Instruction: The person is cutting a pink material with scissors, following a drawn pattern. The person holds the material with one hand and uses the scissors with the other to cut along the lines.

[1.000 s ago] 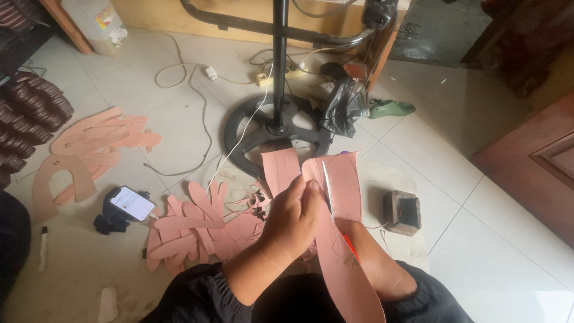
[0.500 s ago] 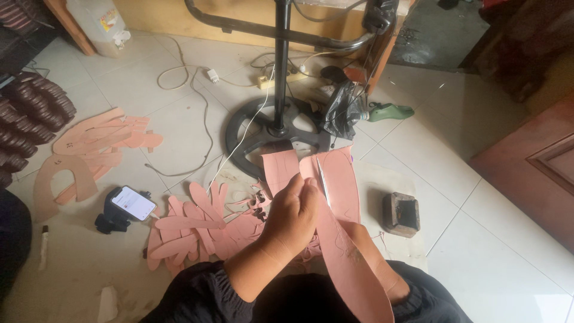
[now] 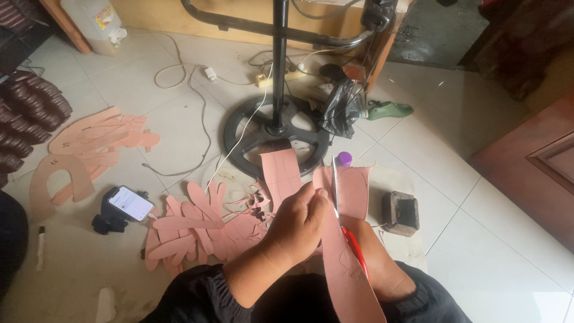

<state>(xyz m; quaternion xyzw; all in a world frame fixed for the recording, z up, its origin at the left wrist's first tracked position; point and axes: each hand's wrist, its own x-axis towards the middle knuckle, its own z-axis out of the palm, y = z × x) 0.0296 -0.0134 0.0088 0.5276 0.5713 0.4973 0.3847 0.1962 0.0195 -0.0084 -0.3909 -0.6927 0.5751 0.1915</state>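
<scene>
While the cut pink pieces are lying on the floor to the left, the left hand is pinching the pink sheet at its near edge, fingers clamped on it. Right hand is sitting mostly hidden under the sheet, working red-handled scissors; its grip can't be made out.

floor: pale glossy tiles | right: reddish wooden door | top: wooden furniture base | light: soft daylight
</scene>
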